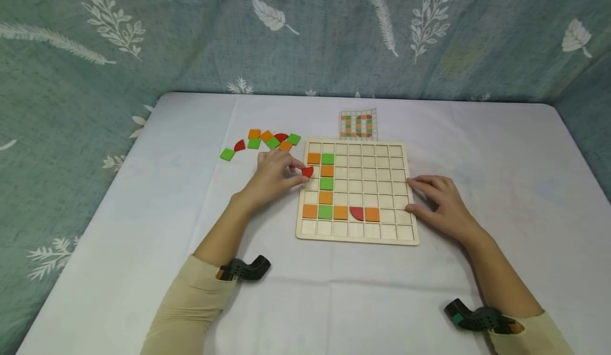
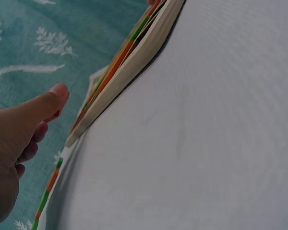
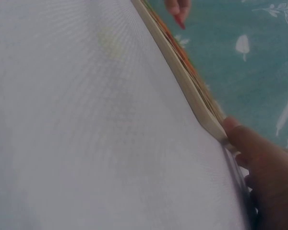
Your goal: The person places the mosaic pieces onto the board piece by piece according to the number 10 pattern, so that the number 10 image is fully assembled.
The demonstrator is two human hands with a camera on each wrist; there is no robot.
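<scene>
My left hand point(image 1: 273, 174) pinches a red quarter-circle tile point(image 1: 307, 172) between thumb and fingers, over the left side of a wooden grid board point(image 1: 358, 242). Several orange tiles point(image 1: 340, 213) and green tiles point(image 1: 326, 184) sit in the board's cells, along with one red quarter-circle tile point(image 1: 356, 213) in a lower row. At the board's right edge, my right hand point(image 1: 441, 204) touches the rim with spread thumb and fingertips. The right wrist view shows the right thumb point(image 3: 240, 134) against the board's side; the left wrist view mostly hides the pinched tile behind the left thumb point(image 2: 50, 100).
Loose orange, green and red tiles point(image 1: 227, 154) lie scattered left of the board's far corner. A small printed pattern card point(image 1: 358, 125) lies just beyond the board. White cloth point(image 1: 143, 227) covers the table, and a leaf-patterned teal curtain point(image 1: 315, 36) hangs behind it.
</scene>
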